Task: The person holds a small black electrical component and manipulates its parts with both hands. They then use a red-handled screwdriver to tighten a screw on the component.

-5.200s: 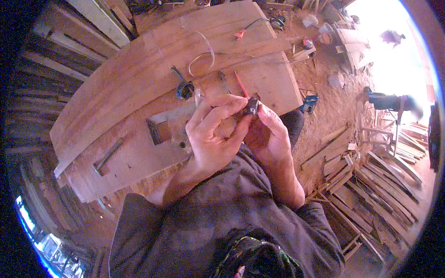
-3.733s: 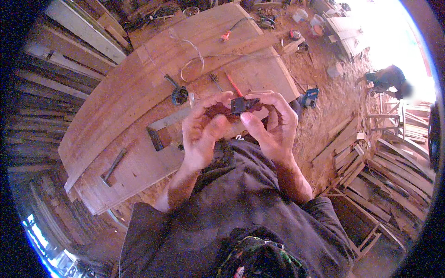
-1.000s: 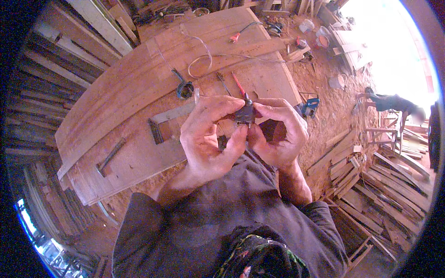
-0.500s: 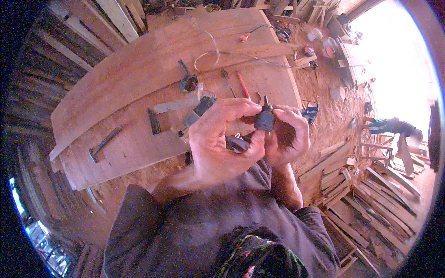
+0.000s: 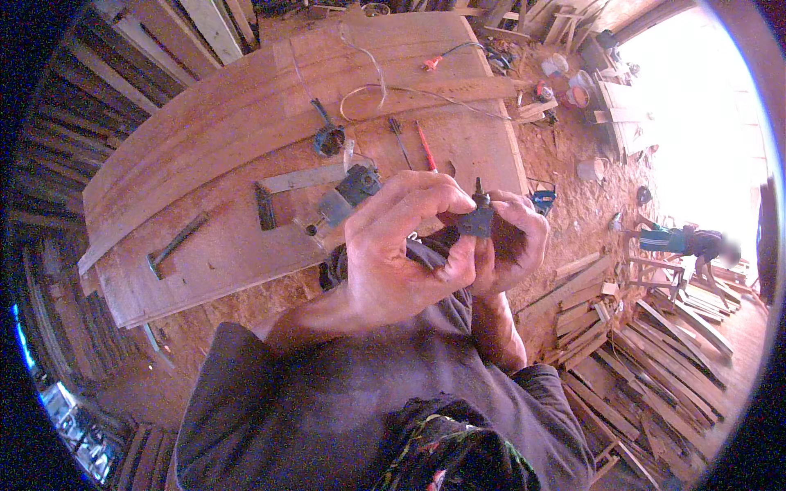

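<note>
Two hands met above a wooden bench (image 5: pixel 205 262). From left: a square (image 5: pixel 282 184) lay on the boards, then the left hand (image 5: pixel 401 245) and right hand (image 5: pixel 512 241) together pinched a small dark part (image 5: pixel 475 219) between fingertips.

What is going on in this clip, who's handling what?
A person in a dark shirt holds a small dark part up over a wooden workbench, pinched between the left hand and the right hand. A thin pin sticks up from the part. On the bench lie a metal square, a red-handled screwdriver, a hammer and loose white wire. Wood offcuts litter the floor to the right, where another person bends over.
</note>
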The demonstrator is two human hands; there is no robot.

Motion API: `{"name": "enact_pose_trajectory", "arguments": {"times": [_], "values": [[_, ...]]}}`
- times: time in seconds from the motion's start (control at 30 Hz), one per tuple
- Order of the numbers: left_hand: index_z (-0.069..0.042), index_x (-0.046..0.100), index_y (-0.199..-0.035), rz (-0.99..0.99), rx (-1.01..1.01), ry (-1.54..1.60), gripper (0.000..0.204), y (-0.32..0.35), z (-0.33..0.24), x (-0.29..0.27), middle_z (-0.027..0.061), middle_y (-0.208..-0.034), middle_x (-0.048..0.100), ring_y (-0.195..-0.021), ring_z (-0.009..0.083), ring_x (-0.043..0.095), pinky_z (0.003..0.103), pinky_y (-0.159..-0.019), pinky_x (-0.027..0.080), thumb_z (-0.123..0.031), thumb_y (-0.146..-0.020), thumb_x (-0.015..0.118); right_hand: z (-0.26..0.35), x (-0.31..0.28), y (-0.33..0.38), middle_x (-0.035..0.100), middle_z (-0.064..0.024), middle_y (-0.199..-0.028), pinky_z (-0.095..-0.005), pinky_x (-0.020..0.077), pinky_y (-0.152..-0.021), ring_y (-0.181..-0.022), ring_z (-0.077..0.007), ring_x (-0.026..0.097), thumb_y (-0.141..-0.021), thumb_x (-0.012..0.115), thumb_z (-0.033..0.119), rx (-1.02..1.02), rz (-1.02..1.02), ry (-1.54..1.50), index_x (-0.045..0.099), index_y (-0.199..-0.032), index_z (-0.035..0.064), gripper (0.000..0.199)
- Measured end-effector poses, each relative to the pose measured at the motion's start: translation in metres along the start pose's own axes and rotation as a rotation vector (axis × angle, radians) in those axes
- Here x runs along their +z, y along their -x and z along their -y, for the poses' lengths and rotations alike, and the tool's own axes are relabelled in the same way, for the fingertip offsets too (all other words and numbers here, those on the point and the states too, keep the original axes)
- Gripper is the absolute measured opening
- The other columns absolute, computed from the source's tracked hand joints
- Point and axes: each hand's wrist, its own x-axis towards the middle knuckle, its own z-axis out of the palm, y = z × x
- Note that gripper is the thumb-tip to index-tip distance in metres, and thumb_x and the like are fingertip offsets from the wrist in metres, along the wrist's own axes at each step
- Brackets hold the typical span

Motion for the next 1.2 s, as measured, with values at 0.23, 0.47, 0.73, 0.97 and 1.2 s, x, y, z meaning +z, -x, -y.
{"name": "enact_pose_trajectory", "arguments": {"times": [0.23, 0.47, 0.73, 0.97, 1.2], "values": [[0.002, 0.063, -0.112, 0.025, -0.11, 0.272, 0.038, 0.004, 0.011, -0.004, 0.0125, -0.111, 0.064, -0.104, 0.0195, 0.064, 0.032, -0.088, 0.053, 0.002, -0.076, 0.075, 0.003, 0.0, -0.005, 0.071, -0.0202, -0.094, -0.0362, 0.0567, -0.075, -0.085, -0.0286, 0.071, -0.079, 0.082, 0.011, -0.037, 0.068, 0.123, 0.064, -0.104, -0.0029, 0.033], [0.001, 0.062, -0.118, 0.138, -0.58, 0.771, 0.031, -0.002, 0.007, -0.017, 0.0059, -0.112, 0.067, -0.103, 0.0148, 0.064, 0.03, -0.094, 0.05, -0.007, -0.091, 0.074, 0.004, -0.007, -0.022, 0.069, -0.0133, -0.096, -0.0364, 0.0539, -0.069, -0.081, -0.0262, 0.066, -0.075, 0.083, 0.008, -0.291, 0.247, 0.194, 0.07, -0.109, 0.0053, 0.037], [0.001, 0.063, -0.118, 0.347, -0.717, 0.609, 0.021, -0.006, -0.003, -0.033, 0.0046, -0.108, 0.068, -0.099, 0.0125, 0.064, 0.029, -0.09, 0.051, -0.006, -0.098, 0.064, 0.022, -0.018, -0.03, 0.068, -0.013, -0.106, -0.0392, 0.054, -0.079, -0.094, -0.0304, 0.067, -0.078, 0.083, 0.014, 0.142, 0.41, -0.004, 0.067, -0.115, 0.0027, 0.042], [0.001, 0.063, -0.12, 0.366, -0.739, 0.614, 0.025, 0.007, 0.005, -0.034, 0.0022, -0.099, 0.066, -0.087, 0.0107, 0.061, 0.027, -0.079, 0.051, -0.01, -0.098, 0.066, 0.018, -0.017, -0.031, 0.07, -0.0125, -0.104, -0.0375, 0.0539, -0.084, -0.098, -0.028, 0.067, -0.078, 0.083, 0.015, 0.171, 0.466, -0.017, 0.069, -0.111, 0.0052, 0.037], [-0.001, 0.063, -0.119, 0.247, -0.716, 0.665, 0.025, 0.014, 0.004, -0.023, 0.0024, -0.099, 0.066, -0.082, 0.009, 0.059, 0.026, -0.074, 0.05, -0.014, -0.098, 0.066, 0.013, -0.012, -0.024, 0.07, -0.0123, -0.1, -0.0371, 0.056, -0.081, -0.096, -0.028, 0.069, -0.073, 0.08, 0.004, 0.148, 0.378, 0.018, 0.068, -0.099, 0.0052, 0.028]]}}
